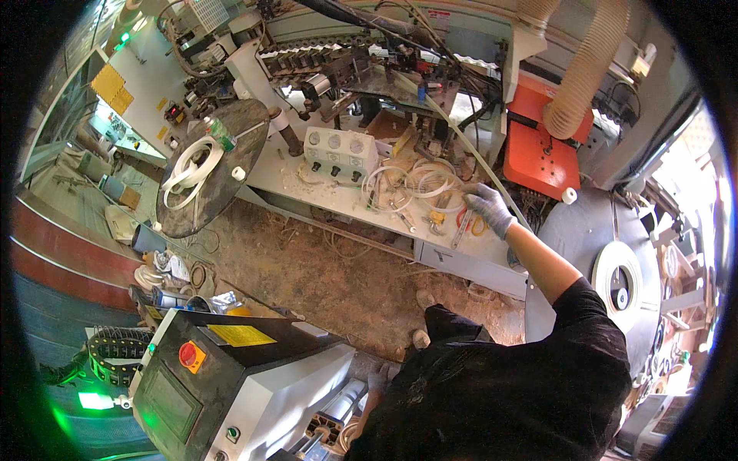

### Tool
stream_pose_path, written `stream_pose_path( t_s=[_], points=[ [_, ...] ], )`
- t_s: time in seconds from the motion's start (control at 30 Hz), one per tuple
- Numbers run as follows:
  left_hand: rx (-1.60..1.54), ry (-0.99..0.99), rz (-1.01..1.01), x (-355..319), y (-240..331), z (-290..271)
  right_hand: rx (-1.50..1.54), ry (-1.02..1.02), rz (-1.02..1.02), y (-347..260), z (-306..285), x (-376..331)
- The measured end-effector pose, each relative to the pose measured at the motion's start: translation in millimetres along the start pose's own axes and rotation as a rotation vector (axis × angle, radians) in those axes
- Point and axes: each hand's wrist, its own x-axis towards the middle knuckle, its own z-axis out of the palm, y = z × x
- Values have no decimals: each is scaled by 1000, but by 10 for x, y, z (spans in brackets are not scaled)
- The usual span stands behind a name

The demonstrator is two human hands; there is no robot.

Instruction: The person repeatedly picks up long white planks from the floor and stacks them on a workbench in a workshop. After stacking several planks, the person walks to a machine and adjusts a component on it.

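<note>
My right hand (490,209), in a grey glove, reaches over the right part of the white machine table. Its fingers stretch leftward, apart, at the edge of loose coils of pale plastic strip (430,181); I see nothing held in it. Just below the fingers lie a wrench (462,228), an orange ring-shaped loop (480,225) and a small yellow tool (437,218). A long pale strip (480,160) runs diagonally behind the hand. My left hand (377,379), gloved too, hangs low beside the grey control cabinet (265,399), its fingers mostly hidden.
A white box with round dials (340,150) stands on the table. To the left, a dark round reel plate (178,201) carries white strip and a bottle; another reel plate (565,230) stands at right. An orange-red plate (542,165) sits under a ribbed hose (588,77). Debris litters the floor.
</note>
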Motion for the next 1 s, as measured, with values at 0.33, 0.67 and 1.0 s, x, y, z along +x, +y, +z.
stream_pose_path(
  t_s=[0.33,0.67,1.0],
  points=[
    [24,40,-122,313,343,-373,-163,-10,-7,137,347,221],
    [51,56,-142,1369,953,-539,-58,369,19,153,-441,1992],
    [736,394,310,3107,2963,-1029,-369,771,266,745,-1259,4154]
  ],
)
